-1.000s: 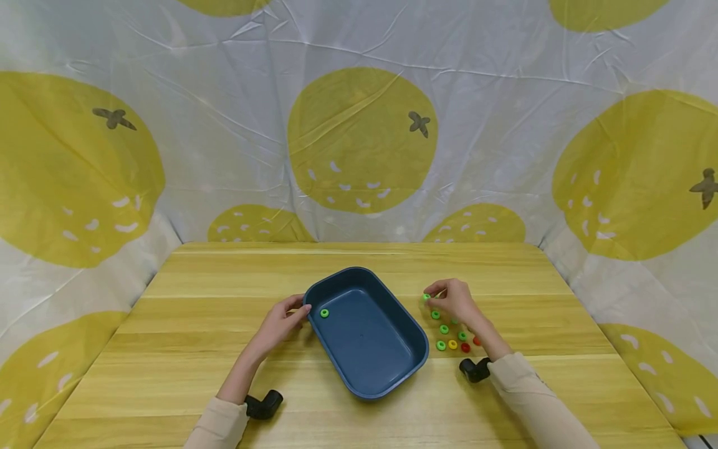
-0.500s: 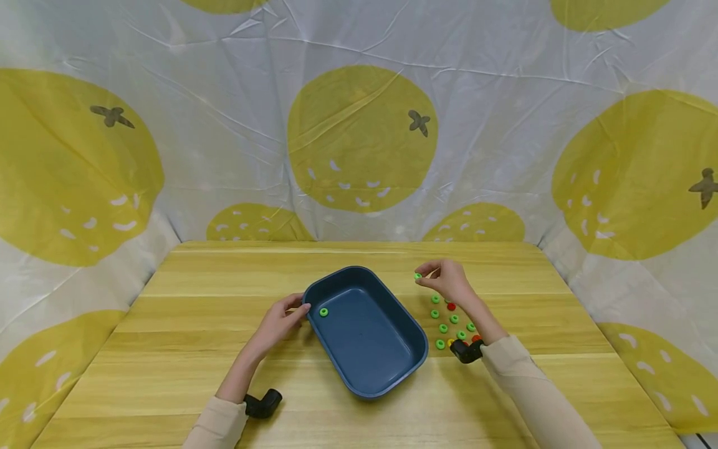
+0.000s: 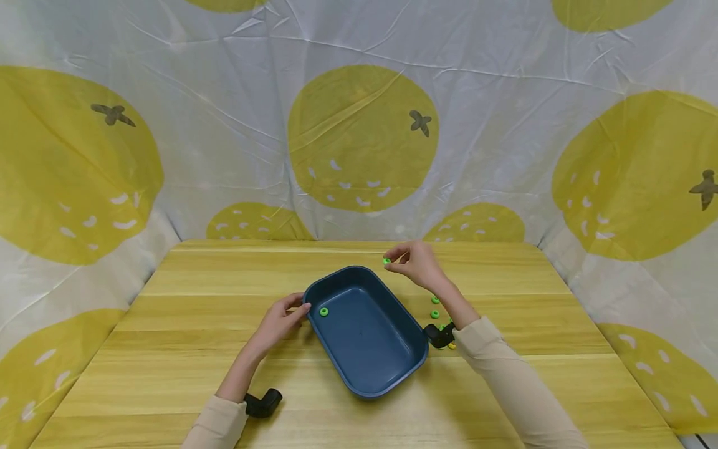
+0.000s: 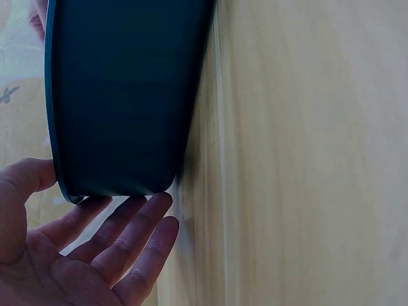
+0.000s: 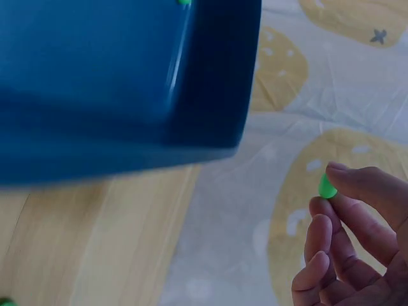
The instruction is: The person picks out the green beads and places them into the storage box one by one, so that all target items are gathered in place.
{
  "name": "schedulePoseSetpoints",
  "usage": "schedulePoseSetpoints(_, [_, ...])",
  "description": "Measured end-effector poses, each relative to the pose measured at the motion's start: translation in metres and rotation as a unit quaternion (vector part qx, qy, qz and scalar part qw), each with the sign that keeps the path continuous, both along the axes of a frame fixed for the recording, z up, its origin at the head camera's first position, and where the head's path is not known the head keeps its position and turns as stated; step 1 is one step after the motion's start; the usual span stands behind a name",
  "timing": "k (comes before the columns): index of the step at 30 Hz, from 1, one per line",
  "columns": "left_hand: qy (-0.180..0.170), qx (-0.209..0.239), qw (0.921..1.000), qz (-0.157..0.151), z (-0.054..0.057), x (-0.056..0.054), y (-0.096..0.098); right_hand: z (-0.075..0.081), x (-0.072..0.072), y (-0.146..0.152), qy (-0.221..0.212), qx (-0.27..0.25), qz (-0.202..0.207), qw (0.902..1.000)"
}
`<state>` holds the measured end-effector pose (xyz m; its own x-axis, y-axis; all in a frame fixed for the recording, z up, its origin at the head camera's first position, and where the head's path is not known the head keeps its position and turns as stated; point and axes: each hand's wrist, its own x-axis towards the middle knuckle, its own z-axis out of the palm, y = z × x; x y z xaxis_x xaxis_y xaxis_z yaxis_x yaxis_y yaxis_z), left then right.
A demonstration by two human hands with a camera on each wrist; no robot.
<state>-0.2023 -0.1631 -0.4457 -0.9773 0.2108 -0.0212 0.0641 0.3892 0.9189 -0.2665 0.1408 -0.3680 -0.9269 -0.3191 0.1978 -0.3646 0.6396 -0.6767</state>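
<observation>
My left hand [image 3: 278, 321] grips the far left corner of a dark blue plastic basin [image 3: 370, 340], thumb over the rim and fingers against the outer wall. In the left wrist view the fingertips [image 4: 162, 203] press at the basin's end. Between thumb and forefinger, my right hand [image 3: 422, 267] pinches a small green ring [image 3: 386, 262], held above the table beyond the basin's far right side. The right wrist view shows this ring [image 5: 327, 187] edge-on. Another green ring [image 3: 323, 312] lies inside the basin, near the left hand.
Right of the basin, more rings lie on the wooden table [image 3: 224, 268], among them a green one [image 3: 434, 314] and a yellow one [image 3: 452, 345]; the right forearm hides others. A black wrist mount [image 3: 439, 335] overlaps the basin's right corner. A fruit-print curtain [image 3: 493, 156] surrounds the table.
My right hand has lifted the green ring from the group on the right and carried it left and away, toward the basin's far side. The left hand and basin stay put.
</observation>
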Motion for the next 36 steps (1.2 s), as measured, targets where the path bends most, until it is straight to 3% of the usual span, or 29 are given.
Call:
schedulePoseSetpoints(10, [0.003, -0.001, 1.0, 0.003, -0.002, -0.001, 0.0, -0.006, -0.006, -0.042, 0.011, -0.004, 0.047, 0.9988])
schedulePoseSetpoints(18, [0.005, 0.002, 1.0, 0.0, -0.004, -0.002, -0.001, -0.022, -0.004, -0.07, 0.015, 0.008, 0.089, 0.9959])
schedulePoseSetpoints(28, [0.0, 0.001, 1.0, 0.0, -0.003, -0.001, 0.0, -0.04, -0.003, -0.088, 0.015, 0.038, 0.122, 0.9917])
schedulePoseSetpoints(36, [-0.005, 0.005, 1.0, 0.0, -0.003, -0.001, 0.0, -0.049, -0.003, -0.095, -0.02, 0.068, 0.123, 0.9899])
